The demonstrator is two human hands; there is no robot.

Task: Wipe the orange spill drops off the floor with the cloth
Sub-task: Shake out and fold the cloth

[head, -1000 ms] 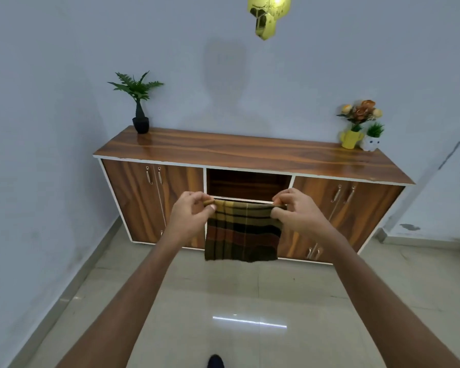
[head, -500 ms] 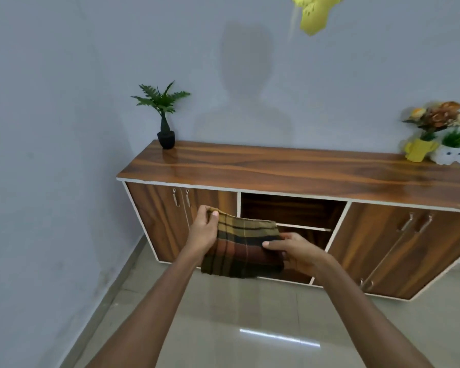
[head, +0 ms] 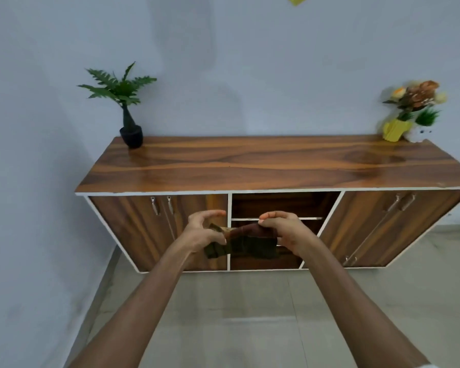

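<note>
A plaid cloth [head: 250, 241] in brown, green and yellow is folded into a small bundle between my hands, held in the air in front of a wooden sideboard. My left hand [head: 203, 233] grips its left end with the thumb while the upper fingers are spread. My right hand [head: 284, 232] pinches its top right edge. The grey tiled floor [head: 250, 301] shows below my arms. No orange drops are visible on it.
The wooden sideboard [head: 263, 166] stands against the wall, with an open middle shelf [head: 284, 205] behind my hands. On its top stand a black potted plant [head: 125, 107] at left and a yellow flower pot [head: 396, 128] at right. A wall closes the left side.
The cloth hung open between both hands a second ago; it is now folded into a smaller bundle. The view has come closer to the sideboard.
</note>
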